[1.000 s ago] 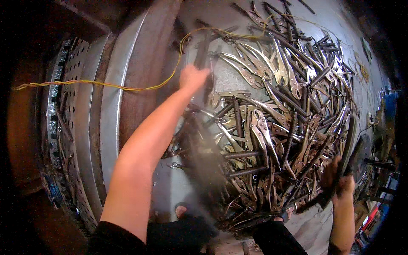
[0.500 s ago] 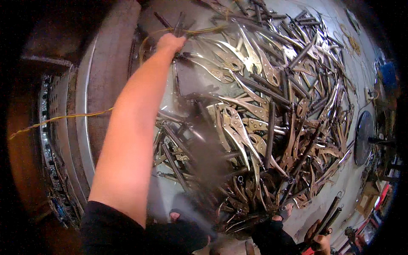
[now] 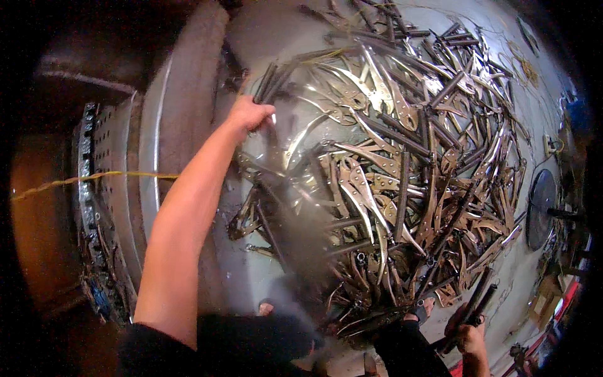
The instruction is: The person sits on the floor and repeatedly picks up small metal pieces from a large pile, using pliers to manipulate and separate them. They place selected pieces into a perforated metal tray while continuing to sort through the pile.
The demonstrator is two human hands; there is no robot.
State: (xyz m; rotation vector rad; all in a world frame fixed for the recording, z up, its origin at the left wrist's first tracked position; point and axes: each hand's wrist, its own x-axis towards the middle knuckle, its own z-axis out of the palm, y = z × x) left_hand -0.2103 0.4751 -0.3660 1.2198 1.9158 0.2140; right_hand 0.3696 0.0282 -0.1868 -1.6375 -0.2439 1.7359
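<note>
One large heap of metal plier parts (image 3: pixel 402 169) lay across a pale worktop (image 3: pixel 264 38), handles and jaw plates tangled, dark rods mixed among brass-toned pieces.

Labels and signs: none legible. A red-edged object (image 3: pixel 559 301) showed at the lower right rim; a blue item (image 3: pixel 575 113) sat at the far right edge; a dark round disc (image 3: pixel 541 207) stood beside the heap's right side.

Left hand (image 3: pixel 248 116): arm stretched forward from the lower edge, fingers clenched around a bundle of dark rods (image 3: pixel 270 81) at the heap's upper left margin. The rods fanned up and away from the fist.

Right hand (image 3: pixel 470 336): low at the bottom right, closed on a pair of dark handles (image 3: pixel 477 301) pointing up toward the heap.

Left of the worktop: a curved metal rim (image 3: pixel 151 151), then a perforated panel (image 3: pixel 103 163) with a chain (image 3: pixel 85 188) along it. A yellow cord (image 3: pixel 94 178) crossed these toward the forearm.

Open room: bare worktop showed at the upper left near the left hand and in a strip below the heap, by the person's dark clothing (image 3: pixel 251 342). A blurred dark shape (image 3: pixel 295 239) crossed the centre; what it was could not be told.
</note>
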